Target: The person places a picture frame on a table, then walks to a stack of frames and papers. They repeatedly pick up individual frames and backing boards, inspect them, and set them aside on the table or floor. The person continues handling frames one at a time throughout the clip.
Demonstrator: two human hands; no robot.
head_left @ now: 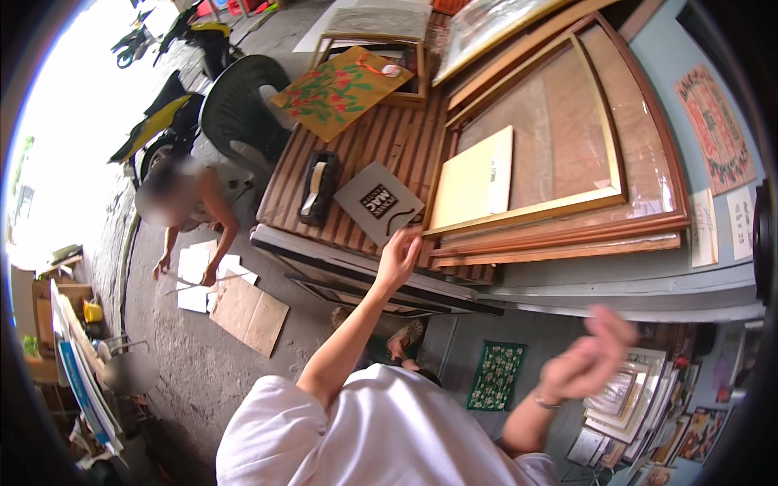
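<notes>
My left hand [399, 257] is at the table's front edge, fingers bent around the near left corner of a gold picture frame [525, 220]. Inside that frame lies a cream card [474, 180]. The gold frame rests on a larger brown wooden frame [559, 243], leaning over the right part of the table. Beside my left fingers lies a flat grey paper bag [369, 190] with a dark cord handle. My right hand [590, 356], with a bracelet at the wrist, is raised in the air to the right, apart from the frames. Motion smears its fingers.
A black tape dispenser [318, 188] stands on the slatted table [352, 162]. Behind it lie a floral gold bag [340, 93] and more frames. A co-worker [194, 202] crouches left over cardboard [250, 312]. A green chair [243, 105] and stacked pictures [628, 397] stand nearby.
</notes>
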